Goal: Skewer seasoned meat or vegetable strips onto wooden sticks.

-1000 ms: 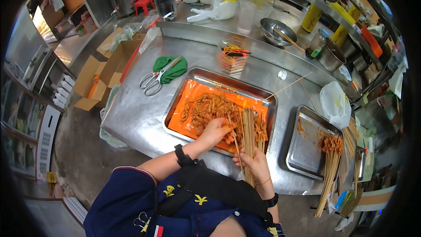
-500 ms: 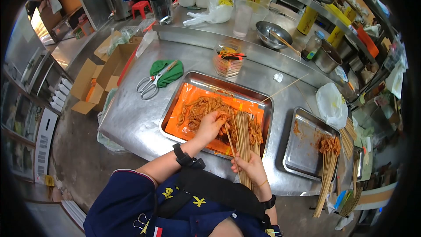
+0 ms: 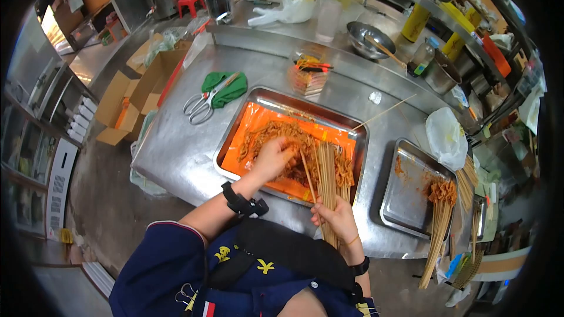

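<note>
My right hand (image 3: 336,218) is wrapped around a bundle of thin bamboo skewers (image 3: 326,176), with one skewer slanting apart from the rest toward my left hand. My left hand (image 3: 275,157) is over the tray, its fingertips pinched on a piece of red-sauced food (image 3: 292,151) by that skewer's tip; the fingers partly cover it. Beneath lies a heap of sauced strips, perhaps meat (image 3: 267,135), on an orange plastic sheet (image 3: 249,118) in a metal tray (image 3: 218,161). Some strips sit around the upper ends of the skewers near my right hand.
To the right, a second metal tray (image 3: 405,191) holds a bundle of loaded skewers (image 3: 437,223), handles over its edge. Scissors (image 3: 201,108) lie by a green cloth (image 3: 229,89). A clear container (image 3: 310,76) stands behind the tray, and a white plastic bag (image 3: 446,139) at right.
My left hand has shifted slightly left and away from me over the heap, still pinched. My right hand keeps its grip on the skewers. The view has shifted slightly.
</note>
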### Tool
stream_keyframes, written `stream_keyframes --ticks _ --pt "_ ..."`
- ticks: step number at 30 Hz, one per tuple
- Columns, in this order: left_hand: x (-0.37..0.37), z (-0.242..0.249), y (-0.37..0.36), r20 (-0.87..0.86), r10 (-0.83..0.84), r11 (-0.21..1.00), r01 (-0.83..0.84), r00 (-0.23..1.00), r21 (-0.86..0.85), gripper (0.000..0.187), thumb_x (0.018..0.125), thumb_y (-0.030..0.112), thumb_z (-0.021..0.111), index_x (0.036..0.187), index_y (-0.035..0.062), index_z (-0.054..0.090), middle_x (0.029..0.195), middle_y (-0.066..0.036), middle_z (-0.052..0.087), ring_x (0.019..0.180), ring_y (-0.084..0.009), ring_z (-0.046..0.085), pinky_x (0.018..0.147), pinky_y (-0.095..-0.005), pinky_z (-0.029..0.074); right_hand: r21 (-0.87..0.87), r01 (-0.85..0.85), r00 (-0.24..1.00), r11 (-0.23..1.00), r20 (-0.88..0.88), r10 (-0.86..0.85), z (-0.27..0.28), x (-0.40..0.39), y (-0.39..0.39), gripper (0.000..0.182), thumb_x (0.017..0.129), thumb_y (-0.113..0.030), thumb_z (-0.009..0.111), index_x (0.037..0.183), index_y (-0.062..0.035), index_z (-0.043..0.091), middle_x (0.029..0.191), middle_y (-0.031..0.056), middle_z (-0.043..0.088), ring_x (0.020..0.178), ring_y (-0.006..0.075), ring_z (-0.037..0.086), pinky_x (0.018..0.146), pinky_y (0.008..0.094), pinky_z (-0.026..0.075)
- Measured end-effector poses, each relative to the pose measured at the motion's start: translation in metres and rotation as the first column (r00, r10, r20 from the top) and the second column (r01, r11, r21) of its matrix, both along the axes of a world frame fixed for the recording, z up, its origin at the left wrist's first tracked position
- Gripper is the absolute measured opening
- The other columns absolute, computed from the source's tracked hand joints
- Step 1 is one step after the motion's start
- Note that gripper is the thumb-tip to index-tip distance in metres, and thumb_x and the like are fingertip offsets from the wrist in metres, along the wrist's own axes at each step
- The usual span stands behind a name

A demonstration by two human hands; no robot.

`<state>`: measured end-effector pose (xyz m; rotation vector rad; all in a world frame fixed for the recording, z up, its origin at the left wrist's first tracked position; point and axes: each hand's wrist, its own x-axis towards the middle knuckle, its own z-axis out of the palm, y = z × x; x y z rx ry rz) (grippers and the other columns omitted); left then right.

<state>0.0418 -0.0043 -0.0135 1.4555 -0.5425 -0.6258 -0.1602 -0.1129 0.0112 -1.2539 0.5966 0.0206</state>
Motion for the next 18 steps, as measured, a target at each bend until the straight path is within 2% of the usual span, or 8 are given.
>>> stream_keyframes --ticks 1,3,6,7,9,15,16,18 --pt "0.009 -0.008 0.006 0.104 0.008 0.999 -0.004 0.995 -0.035 0.019 0.084 0.010 0.054 0.099 0.0002 0.058 0.077 -0.003 0.060 0.061 -0.0091 0.055 0.056 -0.0238 0.045 -0.018 0.002 1.000 1.000 0.006 -0.002 0.000 -0.001 -0.001 0.015 0.084 -0.008 0.057 0.093 0.0006 0.049 0.078 0.0103 0.059 0.059 0.0143 0.059 0.054 0.0247 0.050" --pt "0.022 0.003 0.026 0.081 0.080 0.996 -0.077 0.994 -0.037 0.019 0.082 0.008 0.055 0.098 -0.0006 0.058 0.078 -0.004 0.060 0.063 -0.0096 0.055 0.057 -0.0242 0.045 -0.028 0.002 1.000 1.000 -0.002 -0.002 -0.001 0.000 0.000 0.015 0.084 -0.009 0.057 0.093 0.0006 0.049 0.078 0.0102 0.059 0.059 0.0142 0.059 0.053 0.0247 0.049" --pt "0.057 -0.002 0.061 0.097 0.237 0.968 -0.243 0.967 0.060 0.019 0.082 0.006 0.052 0.099 -0.0004 0.057 0.076 -0.003 0.060 0.061 -0.0071 0.053 0.052 -0.0206 0.042 -0.004 0.016 1.000 1.000 -0.005 -0.016 0.001 0.001 0.001 0.014 0.084 -0.008 0.057 0.093 -0.0001 0.049 0.077 0.0096 0.059 0.059 0.0132 0.059 0.052 0.0242 0.050" --pt "0.065 -0.003 0.069 0.207 0.330 0.930 -0.355 0.921 0.099 0.017 0.081 0.005 0.052 0.097 0.0000 0.059 0.074 -0.002 0.059 0.060 -0.0070 0.053 0.051 -0.0205 0.041 0.004 0.022 1.000 1.000 -0.009 -0.022 0.002 0.002 0.002 0.014 0.084 -0.008 0.057 0.093 -0.0004 0.049 0.077 0.0096 0.059 0.059 0.0131 0.059 0.052 0.0241 0.050" --pt "0.077 -0.002 0.086 0.276 0.345 0.887 -0.408 0.897 0.215 0.016 0.079 0.004 0.053 0.092 -0.0012 0.061 0.074 -0.004 0.061 0.062 -0.0089 0.055 0.053 -0.0227 0.043 0.003 0.018 1.000 1.000 -0.021 -0.018 0.004 0.003 0.002 0.014 0.084 -0.007 0.057 0.094 -0.0006 0.049 0.077 0.0095 0.059 0.058 0.0133 0.059 0.052 0.0242 0.050" --pt "0.064 -0.003 0.084 0.548 0.015 0.775 -0.357 0.836 0.522 0.020 0.074 0.005 0.056 0.090 -0.0025 0.063 0.080 -0.015 0.065 0.070 -0.0205 0.062 0.065 -0.0304 0.047 -0.004 0.017 1.000 1.000 -0.017 -0.017 0.002 0.003 0.001 0.014 0.084 -0.006 0.056 0.094 -0.0005 0.049 0.077 0.0098 0.059 0.059 0.0137 0.059 0.052 0.0242 0.049" --pt "0.060 0.005 0.078 0.446 0.009 0.764 -0.294 0.895 0.575 0.024 0.073 0.008 0.056 0.095 -0.0004 0.062 0.084 -0.018 0.063 0.076 -0.0283 0.062 0.070 -0.0348 0.047 -0.003 0.020 1.000 1.000 -0.021 -0.020 0.002 0.002 0.001 0.014 0.084 -0.006 0.056 0.094 -0.0005 0.049 0.077 0.0098 0.059 0.059 0.0138 0.059 0.052 0.0242 0.049" --pt "0.054 0.001 0.061 0.612 -0.103 0.768 -0.328 0.784 0.550 0.025 0.074 0.009 0.055 0.096 0.0008 0.062 0.088 -0.019 0.063 0.081 -0.0315 0.060 0.072 -0.0374 0.046 -0.002 0.024 0.999 1.000 -0.026 -0.024 0.002 0.003 0.001 0.014 0.084 -0.006 0.056 0.094 -0.0003 0.049 0.077 0.0099 0.059 0.059 0.0139 0.059 0.052 0.0244 0.050"
